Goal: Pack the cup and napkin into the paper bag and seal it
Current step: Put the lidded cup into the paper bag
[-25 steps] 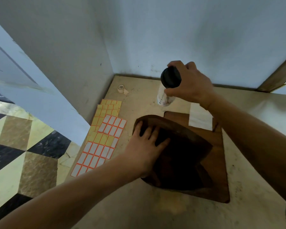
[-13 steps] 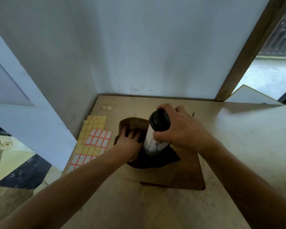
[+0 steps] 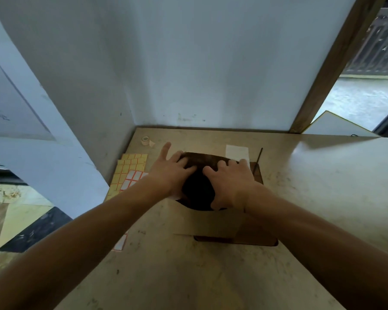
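The brown paper bag [image 3: 202,159] was seen lying on the beige table [image 3: 323,175], its dark mouth facing the camera and held apart from both sides. The left hand [image 3: 170,173] was placed at the left side of the opening, with the fingers [image 3: 184,163] curled over the upper edge of the bag and the thumb stretched out toward the far wall, free of the paper. The right hand [image 3: 231,182] was laid on the right side of the opening, its fingers bent over the same upper edge and its thumb spread low beside the mouth; nothing else was gripped by either hand. The cup could not be made out; the inside of the bag was too dark for its contents to be told. The white napkin [image 3: 236,152] was found flat on the table just beyond the right hand, touching the far edge of the bag. A thin dark stick [image 3: 259,156] was seen just right of the napkin. Sheets of yellow and orange-bordered white sticker labels [image 3: 130,171] were spread to the left of the bag, partly covered by the left forearm. A small roll of tape [image 3: 145,139] was set near the back left corner of the table, well apart from the bag.
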### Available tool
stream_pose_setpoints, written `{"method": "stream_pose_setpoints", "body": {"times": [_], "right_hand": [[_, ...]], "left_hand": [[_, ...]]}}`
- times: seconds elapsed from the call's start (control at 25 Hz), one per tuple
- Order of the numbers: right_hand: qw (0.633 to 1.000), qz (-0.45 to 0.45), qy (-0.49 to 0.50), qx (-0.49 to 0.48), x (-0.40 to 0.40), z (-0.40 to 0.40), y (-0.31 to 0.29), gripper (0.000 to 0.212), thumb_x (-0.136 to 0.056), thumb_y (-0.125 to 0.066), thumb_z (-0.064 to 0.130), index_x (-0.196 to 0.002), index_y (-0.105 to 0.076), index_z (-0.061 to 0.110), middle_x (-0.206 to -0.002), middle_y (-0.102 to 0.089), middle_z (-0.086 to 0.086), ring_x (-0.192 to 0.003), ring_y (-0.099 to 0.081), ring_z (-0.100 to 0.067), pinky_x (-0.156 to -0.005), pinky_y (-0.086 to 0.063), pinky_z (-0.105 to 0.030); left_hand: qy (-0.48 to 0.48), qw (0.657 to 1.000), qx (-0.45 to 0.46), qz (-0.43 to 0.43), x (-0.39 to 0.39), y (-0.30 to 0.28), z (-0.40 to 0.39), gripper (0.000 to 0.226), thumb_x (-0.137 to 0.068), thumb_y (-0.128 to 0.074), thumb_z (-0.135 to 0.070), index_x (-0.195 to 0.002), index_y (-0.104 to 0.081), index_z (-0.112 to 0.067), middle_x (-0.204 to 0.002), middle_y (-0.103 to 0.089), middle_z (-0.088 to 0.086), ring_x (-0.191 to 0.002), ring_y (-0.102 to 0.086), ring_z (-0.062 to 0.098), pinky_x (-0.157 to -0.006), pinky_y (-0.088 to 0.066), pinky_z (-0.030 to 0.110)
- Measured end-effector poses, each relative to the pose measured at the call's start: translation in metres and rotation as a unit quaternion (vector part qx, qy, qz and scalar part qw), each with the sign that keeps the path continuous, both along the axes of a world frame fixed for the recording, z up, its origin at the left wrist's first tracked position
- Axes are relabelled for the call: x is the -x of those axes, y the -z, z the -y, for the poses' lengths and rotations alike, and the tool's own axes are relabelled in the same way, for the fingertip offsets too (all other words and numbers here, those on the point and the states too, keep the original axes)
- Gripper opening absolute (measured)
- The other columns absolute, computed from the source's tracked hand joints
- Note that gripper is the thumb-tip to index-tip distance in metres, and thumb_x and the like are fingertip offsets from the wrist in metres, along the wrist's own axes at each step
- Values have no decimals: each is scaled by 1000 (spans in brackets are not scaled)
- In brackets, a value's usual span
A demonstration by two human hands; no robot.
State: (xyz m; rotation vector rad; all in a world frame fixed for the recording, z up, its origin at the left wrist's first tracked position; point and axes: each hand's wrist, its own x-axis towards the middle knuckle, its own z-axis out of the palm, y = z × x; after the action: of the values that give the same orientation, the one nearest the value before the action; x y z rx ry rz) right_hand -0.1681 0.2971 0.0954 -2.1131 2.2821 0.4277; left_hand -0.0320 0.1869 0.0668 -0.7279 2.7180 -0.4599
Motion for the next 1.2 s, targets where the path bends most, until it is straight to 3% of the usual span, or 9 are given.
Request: {"method": "stream_pose_setpoints", "body": {"times": [0.08,0.16,0.28,0.4,0.56,0.72,0.92,1.2], "right_hand": [[998,-47,-44,-10,-1,3,-1,71,-68,-67,59,-125,-41,28,-113,-56,-9,-109,-43,-30,-90,-36,-44],[995,-35,-88,-36,-7,10,-2,72,-71,-69,57,-130,-41,27,-117,-57,-9,-111,-44,-29,-92,-38,-42],[991,31,-98,-91,-19,30,7,78,-78,-66,53,-140,-33,20,-115,-60,-8,-98,-56,-25,-80,-45,-36],[985,46,-83,-147,-25,47,30,83,-86,-60,46,-149,-15,15,-120,-58,-12,-94,-59,-25,-72,-42,-33],[980,2,-101,-172,-23,66,58,67,-95,-52,32,-149,-18,15,-137,-47,-17,-112,-56,-30,-90,-46,-39],[975,-39,-89,-199,-22,78,76,61,-94,-53,22,-148,-25,15,-151,-30,-15,-131,-40,-31,-106,-35,-44],[970,37,-74,-230,-28,75,107,89,-90,-50,52,-152,7,23,-160,-5,-15,-142,-23,-37,-110,-31,-53],[980,81,-101,-150,-31,68,125,90,-88,-52,55,-152,4,26,-159,-5,-14,-139,-26,-39,-102,-38,-51]], "left_hand": [[-19,999,-43,3,-12,-4,4,98,-71,-55,-78,-150,-13,-37,-161,-10,4,-146,6,33,-110,16,61],[-44,995,-89,-3,-18,-2,4,101,-71,-60,-74,-151,-8,-39,-162,-1,4,-145,13,34,-114,9,57],[-61,991,-122,-11,-20,2,2,104,-74,-69,-58,-152,-4,-35,-162,7,6,-143,21,34,-114,6,52],[-79,989,-126,-8,-22,2,3,107,-76,-72,-51,-153,0,-28,-161,13,7,-142,26,33,-114,6,49],[-62,990,-126,-5,-20,2,2,119,-70,-69,-66,-153,5,-25,-160,16,10,-142,26,32,-114,11,48],[-57,991,-119,1,-15,3,1,129,-62,-66,-78,-152,8,-24,-160,18,12,-142,27,31,-116,10,52],[-74,988,-135,-6,-16,7,5,131,-60,-63,-82,-151,12,-26,-159,22,12,-140,31,30,-115,12,54],[-79,989,-124,-27,-22,15,8,132,-55,-61,-85,-151,10,-29,-159,22,11,-139,33,31,-111,18,55]]}}
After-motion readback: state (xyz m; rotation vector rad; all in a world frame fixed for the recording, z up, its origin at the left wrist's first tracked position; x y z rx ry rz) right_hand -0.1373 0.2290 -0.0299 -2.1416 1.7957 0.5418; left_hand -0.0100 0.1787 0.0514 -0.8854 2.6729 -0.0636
